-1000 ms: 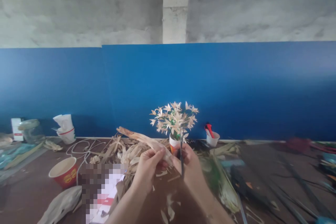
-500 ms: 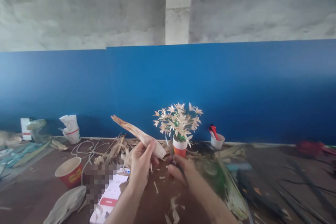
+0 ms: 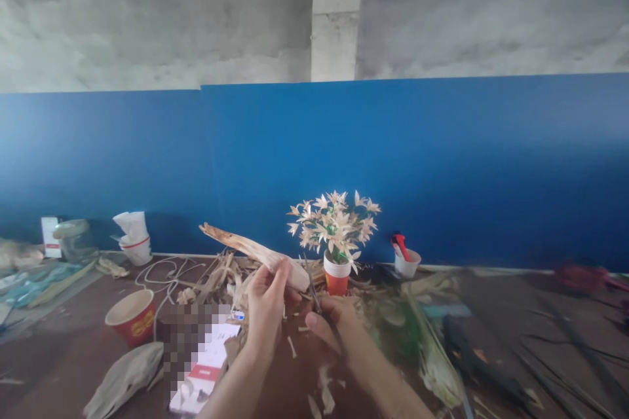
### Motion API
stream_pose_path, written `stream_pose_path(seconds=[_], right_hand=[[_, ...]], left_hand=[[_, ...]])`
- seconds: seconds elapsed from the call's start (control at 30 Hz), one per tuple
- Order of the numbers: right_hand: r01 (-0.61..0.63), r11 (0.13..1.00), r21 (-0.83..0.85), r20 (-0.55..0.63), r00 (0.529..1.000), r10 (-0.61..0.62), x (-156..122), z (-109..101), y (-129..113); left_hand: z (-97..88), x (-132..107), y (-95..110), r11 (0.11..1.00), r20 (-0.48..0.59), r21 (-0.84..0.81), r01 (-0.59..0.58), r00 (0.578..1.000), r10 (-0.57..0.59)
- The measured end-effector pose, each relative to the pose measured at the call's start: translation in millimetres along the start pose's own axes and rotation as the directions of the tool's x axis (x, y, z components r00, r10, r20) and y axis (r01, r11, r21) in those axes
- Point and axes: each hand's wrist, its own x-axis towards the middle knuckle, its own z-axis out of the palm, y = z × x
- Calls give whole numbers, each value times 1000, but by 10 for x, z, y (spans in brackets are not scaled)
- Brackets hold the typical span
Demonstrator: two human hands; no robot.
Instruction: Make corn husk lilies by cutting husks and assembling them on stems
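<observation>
My left hand is closed around a long dried corn husk that points up and to the left. My right hand grips a small pair of scissors, blades pointing up toward the husk's near end. Just behind my hands stands a red and white paper cup filled with cream husk flowers. Husk scraps lie on the brown table below my hands.
A pile of husks lies behind my left hand. A red paper cup, a white cord, a card and a pale husk lie to the left. Stacked white cups and a cup with a red tool stand by the blue wall. Dark stems cover the right.
My left hand has lifted the husk and tilted it up to the left. My right hand moved down from the husk, and the scissors now point up.
</observation>
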Motion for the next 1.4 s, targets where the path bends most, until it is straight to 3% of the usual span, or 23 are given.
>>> stream_pose_path(seconds=[0.1,0.33,0.63,0.93,1.17,1.4], right_hand=[[-36,999,5,-57,998,36,-4,-4,3],[-45,998,-44,-44,998,43,-14,-65,-46],[-83,997,6,48,995,82,-1,-206,32],[-69,991,-113,43,996,74,33,-331,57],[-122,988,-95,69,989,129,-7,-370,-71],[-134,987,-83,123,982,144,-10,-427,0]], left_hand=[[-7,9,-2,1000,9,-7,-1,1000,1],[-9,38,-18,1000,21,-4,21,1000,-21],[-11,60,57,997,100,-57,51,994,-45],[-41,113,86,999,162,-6,50,986,-49],[-81,136,84,998,229,57,31,972,-44],[-100,137,133,993,287,116,16,957,-49]])
